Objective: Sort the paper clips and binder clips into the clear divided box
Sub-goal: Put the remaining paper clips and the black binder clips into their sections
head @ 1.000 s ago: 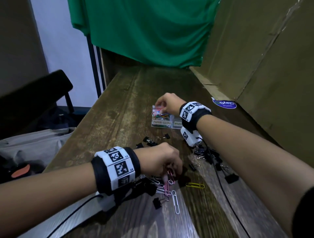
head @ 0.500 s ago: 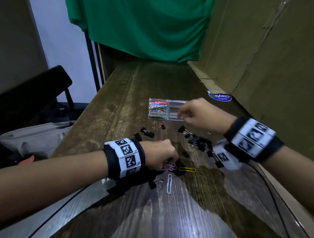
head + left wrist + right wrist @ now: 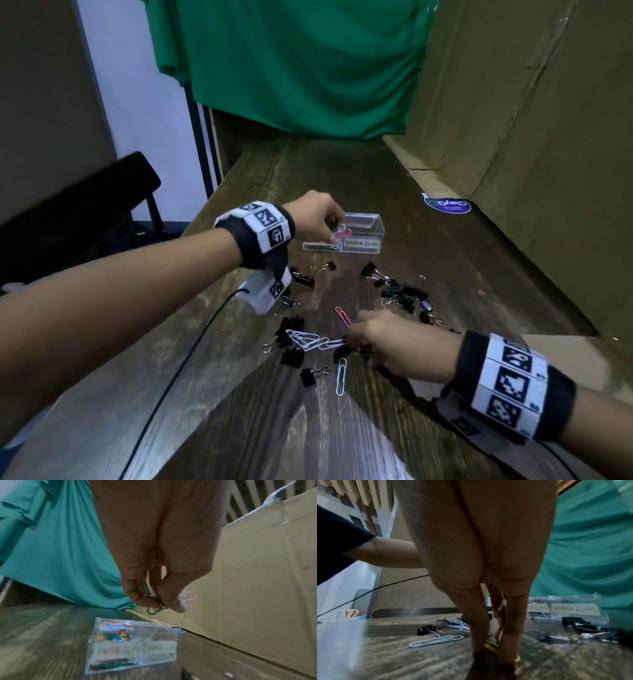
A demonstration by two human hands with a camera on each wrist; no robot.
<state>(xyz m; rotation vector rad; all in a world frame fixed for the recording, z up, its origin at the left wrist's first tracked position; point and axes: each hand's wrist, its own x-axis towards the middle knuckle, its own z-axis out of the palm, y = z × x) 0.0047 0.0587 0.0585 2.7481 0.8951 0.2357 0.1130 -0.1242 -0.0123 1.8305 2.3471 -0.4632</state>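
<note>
The clear divided box (image 3: 359, 236) sits toward the far end of the wooden table (image 3: 428, 274), its near wall carrying two handwritten labels. The compartment marked for paper clips already holds a colourful heap; the one marked "BINDER CLIPS" looks empty from the head view.

The left hand (image 3: 317, 219) hovers above the paper-clip side, thumb and fingers pinched on a small bunch of paper clips (image 3: 342, 233), pink ones sticking out and a green one (image 3: 155, 610) dangling below in the left wrist view. This looks like the drop step: the bunch needs to come squarely over the left compartment, clear of the divider, before the pinch lets go.

Nearer the person, the right hand (image 3: 390, 346) is down on the table with fingers pressed close together on a yellow paper clip (image 3: 491, 644). Whether it has actually lifted the clip off the wood I cannot tell. A flat clip on a flat board probably calls for a fingernail under the wire, or a slide to tip it up.

Around that hand lie loose white paper clips (image 3: 308, 341), a single pink paper clip (image 3: 342, 317), and scattered black binder clips (image 3: 404, 294), none of which seem to have reached the box yet. A good share of the sorting appears to remain.
</note>
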